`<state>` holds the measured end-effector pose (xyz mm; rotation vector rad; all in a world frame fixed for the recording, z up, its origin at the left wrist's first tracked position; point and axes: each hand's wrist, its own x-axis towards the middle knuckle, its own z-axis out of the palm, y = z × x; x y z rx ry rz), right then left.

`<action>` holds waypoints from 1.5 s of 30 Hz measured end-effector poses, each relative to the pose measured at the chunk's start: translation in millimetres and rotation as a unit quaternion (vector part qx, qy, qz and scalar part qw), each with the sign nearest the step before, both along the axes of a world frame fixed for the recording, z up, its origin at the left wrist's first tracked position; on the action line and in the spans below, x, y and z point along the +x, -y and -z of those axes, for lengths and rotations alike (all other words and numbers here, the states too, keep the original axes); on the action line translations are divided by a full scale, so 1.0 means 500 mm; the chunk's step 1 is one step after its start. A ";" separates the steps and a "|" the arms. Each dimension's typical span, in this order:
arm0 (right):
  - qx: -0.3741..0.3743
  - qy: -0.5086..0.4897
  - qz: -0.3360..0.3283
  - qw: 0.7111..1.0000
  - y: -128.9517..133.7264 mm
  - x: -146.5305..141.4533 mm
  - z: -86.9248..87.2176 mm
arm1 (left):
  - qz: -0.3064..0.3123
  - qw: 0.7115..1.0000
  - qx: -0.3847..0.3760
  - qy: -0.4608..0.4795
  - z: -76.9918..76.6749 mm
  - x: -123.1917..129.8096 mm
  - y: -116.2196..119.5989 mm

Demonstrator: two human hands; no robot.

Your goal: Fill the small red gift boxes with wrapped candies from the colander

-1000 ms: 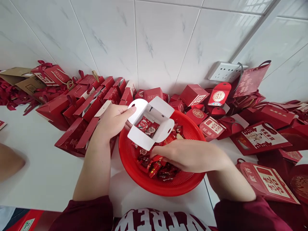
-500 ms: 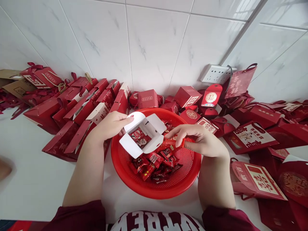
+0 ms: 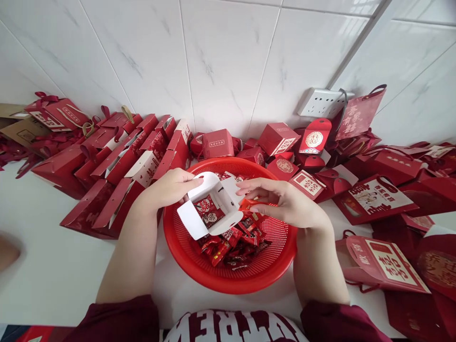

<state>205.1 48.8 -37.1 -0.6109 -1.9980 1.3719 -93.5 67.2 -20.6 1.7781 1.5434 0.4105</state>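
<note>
My left hand (image 3: 174,188) grips the flap of a small box (image 3: 199,222) with a white inside, its flaps spread. Red wrapped packets (image 3: 208,209) lie inside it. At the box's right side, my right hand (image 3: 274,202) holds an orange-red wrapped packet (image 3: 249,204) between thumb and fingers, its fingertips over a box flap. Both hands are above a round red plastic basket (image 3: 228,283), where a heap of red wrapped candies (image 3: 245,240) rests.
Rows of red gift boxes (image 3: 117,156) stand at the left. More red boxes (image 3: 217,143) line the tiled wall, and others (image 3: 390,263) crowd the right. A white power strip (image 3: 322,102) is on the wall. Part of a person's skin shows at the far left edge.
My right hand has moved slightly left with the orange-red packet, closer to the open box. The view has shifted a little.
</note>
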 end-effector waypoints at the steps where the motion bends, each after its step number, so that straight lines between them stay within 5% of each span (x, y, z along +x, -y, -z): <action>1: 0.004 0.010 0.004 1.000 -0.001 -0.001 0.001 | -0.001 1.000 -0.002 -0.004 0.000 0.001 0.001; 9: 0.057 0.129 0.095 0.986 0.003 -0.020 -0.006 | -0.018 0.990 0.024 -0.138 -0.010 -0.002 0.006; 15: 0.094 0.112 0.104 0.984 0.005 -0.062 -0.066 | -0.029 0.986 0.005 -0.163 -0.001 0.011 0.005; 19: 0.153 0.156 0.170 0.961 -0.004 -0.122 -0.096 | -0.017 0.989 0.010 -0.144 0.011 0.018 0.012; 22: 0.212 0.259 0.184 0.924 -0.014 -0.173 -0.085 | -0.012 0.991 0.015 -0.135 0.010 0.019 0.021; 27: 0.288 0.488 0.103 0.817 -0.028 -0.235 -0.037 | 0.002 0.994 0.019 -0.105 -0.004 0.024 0.039; 29: 0.288 0.527 0.088 0.795 -0.029 -0.251 -0.021 | -0.003 0.995 0.004 -0.104 -0.009 0.025 0.044; 38: 0.280 0.564 0.048 0.776 -0.037 -0.277 0.004 | -0.002 0.992 -0.019 -0.122 -0.004 0.016 0.043; 45: 0.277 0.548 -0.015 0.789 -0.050 -0.273 0.007 | 0.001 0.992 -0.023 -0.124 -0.014 0.018 0.047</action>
